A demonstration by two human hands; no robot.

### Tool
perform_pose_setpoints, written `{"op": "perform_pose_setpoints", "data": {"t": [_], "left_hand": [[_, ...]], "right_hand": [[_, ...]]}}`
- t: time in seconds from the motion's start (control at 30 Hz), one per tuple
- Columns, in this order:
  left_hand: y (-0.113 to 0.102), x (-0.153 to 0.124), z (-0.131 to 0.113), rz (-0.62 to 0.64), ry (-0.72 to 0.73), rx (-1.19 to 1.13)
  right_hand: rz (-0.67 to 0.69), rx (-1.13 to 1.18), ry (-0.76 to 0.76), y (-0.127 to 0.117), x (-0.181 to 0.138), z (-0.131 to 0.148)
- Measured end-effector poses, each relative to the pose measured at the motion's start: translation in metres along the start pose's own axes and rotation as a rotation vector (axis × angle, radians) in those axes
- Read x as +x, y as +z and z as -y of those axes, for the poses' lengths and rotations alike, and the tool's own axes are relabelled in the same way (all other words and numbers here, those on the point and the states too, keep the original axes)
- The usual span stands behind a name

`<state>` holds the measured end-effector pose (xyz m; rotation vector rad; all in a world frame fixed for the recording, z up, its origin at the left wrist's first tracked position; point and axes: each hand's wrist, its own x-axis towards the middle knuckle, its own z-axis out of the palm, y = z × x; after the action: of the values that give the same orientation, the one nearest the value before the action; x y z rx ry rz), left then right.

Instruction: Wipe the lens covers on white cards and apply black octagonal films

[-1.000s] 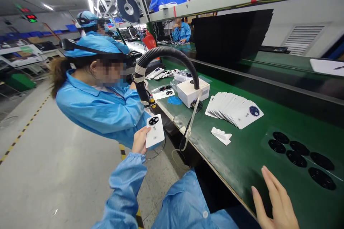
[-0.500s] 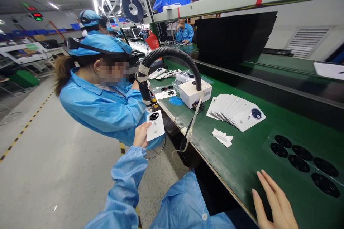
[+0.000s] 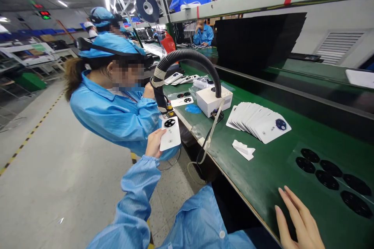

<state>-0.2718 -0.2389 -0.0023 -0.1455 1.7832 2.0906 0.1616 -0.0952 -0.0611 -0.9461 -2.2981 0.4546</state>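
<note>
My left hand (image 3: 154, 142) grips a white phone back cover (image 3: 171, 138) by its left edge, out past the bench's front edge. The cover's dark camera ring faces up, just under the nozzle (image 3: 166, 111) of a black corrugated hose; whether they touch I cannot tell. On the green bench, my right hand (image 3: 299, 218) lies with its fingers stretched out and holds nothing. Beside it is a clear sheet with several black camera lens covers (image 3: 326, 179). Farther back, a fanned stack of white back covers (image 3: 270, 130) lies near a crumpled white paper piece (image 3: 243, 150).
The black hose (image 3: 187, 55) arches from a white box (image 3: 214, 101) on the bench (image 3: 233, 179). A co-worker in blue (image 3: 117, 109) sits close on the left, beyond my left hand. A blue patch (image 3: 193, 109) and more covers (image 3: 180, 102) lie past the box.
The view has shifted slightly, so the scene sits a little farther right. My left hand has raised the cover slightly toward the nozzle. My right hand stays almost still.
</note>
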Motion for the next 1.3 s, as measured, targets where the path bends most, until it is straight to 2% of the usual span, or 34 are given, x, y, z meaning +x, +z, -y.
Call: {"op": "perform_pose_setpoints", "data": {"t": [0.3,0.83,1.3], "left_hand": [[0.004,-0.005,-0.010,0.002,-0.005,0.026],[0.010,-0.003,-0.015,-0.016,0.020,0.002],[0.012,-0.018,-0.016,0.028,-0.009,0.079]], "right_hand": [[-0.004,-0.011,-0.050,-0.001,0.000,-0.003],[0.036,-0.033,-0.031,0.002,-0.005,-0.011],[0.014,-0.040,-0.073,0.000,-0.001,-0.007]]}}
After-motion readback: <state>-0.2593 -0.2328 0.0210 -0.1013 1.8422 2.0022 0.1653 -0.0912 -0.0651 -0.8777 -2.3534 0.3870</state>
